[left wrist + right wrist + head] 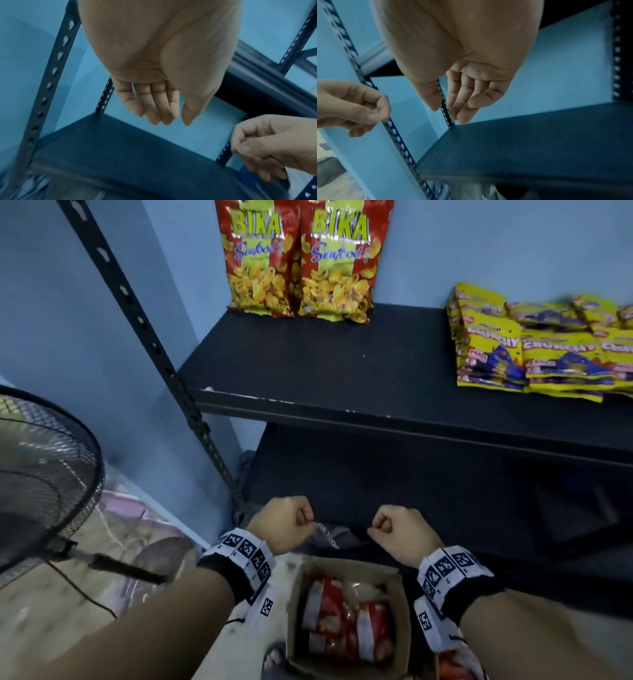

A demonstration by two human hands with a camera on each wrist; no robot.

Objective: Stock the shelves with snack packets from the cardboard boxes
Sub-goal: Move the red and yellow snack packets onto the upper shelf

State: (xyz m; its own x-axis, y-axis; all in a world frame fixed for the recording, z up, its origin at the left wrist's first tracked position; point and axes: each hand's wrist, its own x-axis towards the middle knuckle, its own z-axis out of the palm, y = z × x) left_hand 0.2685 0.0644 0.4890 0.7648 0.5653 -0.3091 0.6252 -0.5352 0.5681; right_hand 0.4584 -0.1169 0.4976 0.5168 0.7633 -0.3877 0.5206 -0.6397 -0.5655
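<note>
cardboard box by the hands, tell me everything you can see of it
The cardboard box is small, brown and open at the top, standing on the floor below and between the two wrists. Red and white snack packets fill it, lying loosely. Its near edge is cut off by the frame. Neither hand touches it.

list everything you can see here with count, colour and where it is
Bika packets: two, red and yellow, upright at the shelf's back
crunchy packets: several stacked, yellow and blue, shelf's right end
shelf: one, black, slotted metal posts
cardboard box: one, brown, on the floor below the hands, red packets inside
fan: one, black, left
clear plastic film: one, between the hands
left hand: pinches the film's edge
right hand: pinches the other edge
</note>
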